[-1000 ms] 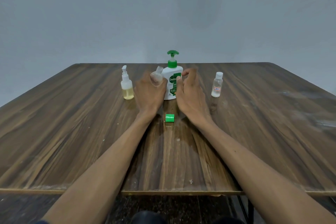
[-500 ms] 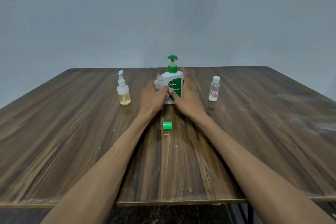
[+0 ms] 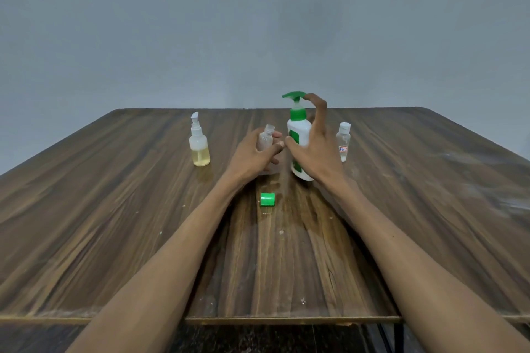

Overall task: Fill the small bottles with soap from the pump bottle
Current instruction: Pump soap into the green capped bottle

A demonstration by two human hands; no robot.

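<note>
Wooden worktop fills the lower view, grey wall behind. Both bare forearms reach in from the near edge toward the worktop's middle.

Pump bottle, white with green collar and pump head, sits slightly tilted just right of centre. Right hand wraps its right side, thumb across the front of the body, one finger raised and curled onto the back of the green pump head. Bottle base looks close to the worktop; contact unclear.

Left hand sits just left of the pump bottle, fingers loosely curled around a small clear bottle, uncapped, neck up and leaning toward the pump spout. Thumb tips of the two hands nearly meet between the bottles.

Spray bottle with yellow liquid stands upright, well left of the left hand. Capped clear bottle with white cap stands upright just right of the right hand, partly behind it.

Green cap lies on its side on the worktop, nearer the person, between the two wrists.
</note>
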